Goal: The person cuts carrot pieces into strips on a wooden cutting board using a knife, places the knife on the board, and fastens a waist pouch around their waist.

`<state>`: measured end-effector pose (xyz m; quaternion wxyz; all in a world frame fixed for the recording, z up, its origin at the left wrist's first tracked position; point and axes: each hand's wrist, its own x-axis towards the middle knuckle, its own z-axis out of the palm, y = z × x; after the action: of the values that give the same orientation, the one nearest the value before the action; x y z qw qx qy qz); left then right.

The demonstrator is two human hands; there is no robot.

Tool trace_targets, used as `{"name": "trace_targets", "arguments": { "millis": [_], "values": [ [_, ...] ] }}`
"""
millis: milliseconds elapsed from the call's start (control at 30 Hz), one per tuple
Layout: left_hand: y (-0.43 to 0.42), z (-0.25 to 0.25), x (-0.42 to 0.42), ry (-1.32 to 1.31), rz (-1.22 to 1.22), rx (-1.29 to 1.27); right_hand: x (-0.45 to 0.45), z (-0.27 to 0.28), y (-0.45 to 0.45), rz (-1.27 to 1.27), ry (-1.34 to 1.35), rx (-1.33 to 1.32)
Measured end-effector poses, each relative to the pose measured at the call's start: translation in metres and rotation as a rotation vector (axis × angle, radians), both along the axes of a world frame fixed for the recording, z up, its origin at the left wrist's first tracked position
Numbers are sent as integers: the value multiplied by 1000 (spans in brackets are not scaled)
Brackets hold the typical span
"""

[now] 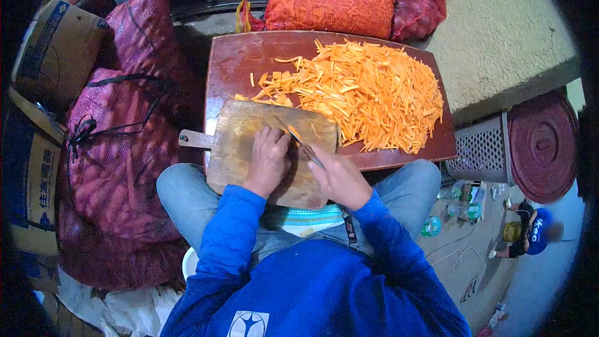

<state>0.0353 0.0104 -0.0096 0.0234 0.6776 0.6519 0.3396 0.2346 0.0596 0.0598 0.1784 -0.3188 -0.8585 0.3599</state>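
Note:
My right hand (340, 178) grips a knife (308, 150), its blade angled up and left over a worn wooden cutting board (234, 171). Close to the blade's left side, my left hand (269, 157) rests on the board with its fingers curled down. Whatever lies under those fingers is hidden. A few thin orange slivers lie by the blade. Beyond the board, a large heap of carrot strips (380, 97) covers much of the reddish-brown tabletop (243, 56). Some wider carrot pieces (276, 80) sit at the heap's left end.
Red mesh sacks (125, 162) and cardboard boxes (40, 181) stand at left. A mesh bag of carrot strips (331, 9) lies behind the tabletop. At right are a plastic basket (480, 156), a dark red lid (543, 146), plastic bottles (465, 211) and another person (533, 231).

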Motion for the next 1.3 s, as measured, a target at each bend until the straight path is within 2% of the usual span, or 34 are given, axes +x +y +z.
{"name": "trace_targets", "arguments": {
  "millis": [133,200,300,533,700,800,1000,1133,1300],
  "values": [
    [1,-3,-5,-12,-16,-3,0,3,5,25,44,45],
    [0,-6,-5,-11,-5,33,7,14,-2,17,-23,-15],
    [2,1,-3,-12,-3,-47,1,5,-1,16,-74,-20],
    [2,-4,-4,53,2,3,5,0,1,21,14,43],
    [1,0,-3,58,11,-7,8,-3,-11,-50,-85,-71],
    [2,-3,-4,75,0,-28,2,-6,-4,-10,-143,19],
    [0,-2,-6,58,31,14,11,11,-9,-8,-118,-59],
    [0,4,-3,62,32,-49,3,-7,-7,-46,-98,9],
    [-1,4,-5,78,19,-59,4,-6,-4,-1,-62,-45]
  ]
}}
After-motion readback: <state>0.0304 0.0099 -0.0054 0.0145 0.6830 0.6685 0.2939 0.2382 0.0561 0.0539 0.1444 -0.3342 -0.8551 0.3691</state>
